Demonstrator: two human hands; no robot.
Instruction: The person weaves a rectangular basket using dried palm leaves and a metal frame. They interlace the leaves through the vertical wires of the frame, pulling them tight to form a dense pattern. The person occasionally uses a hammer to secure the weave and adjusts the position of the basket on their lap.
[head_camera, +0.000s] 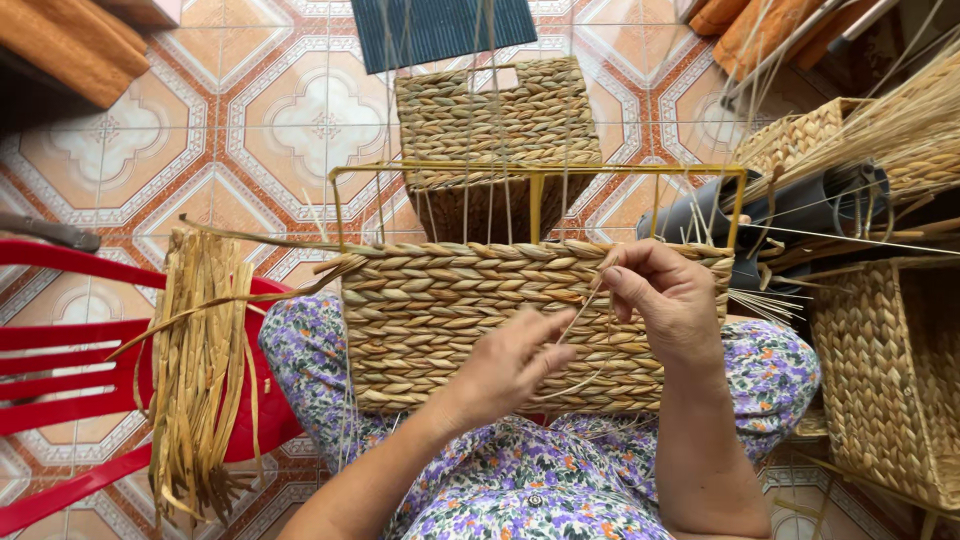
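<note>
Looking down from the head camera, I see a half-woven seagrass basket (450, 320) resting on the person's lap, its braided wall built up most of the way on a yellow wire frame (540, 172). The top band of the frame stands bare, with thin upright strands rising through it, so by my judgement the upper rows and rim are left to weave. The left hand (510, 365) presses against the woven wall, fingers narrowed around a thin strand. The right hand (665, 295) pinches that strand near the top edge. A bundle of dried seagrass (200, 370) hangs over a red plastic chair (60, 360). Finished baskets (500, 110) stand on the tiled floor (250, 110).
</note>
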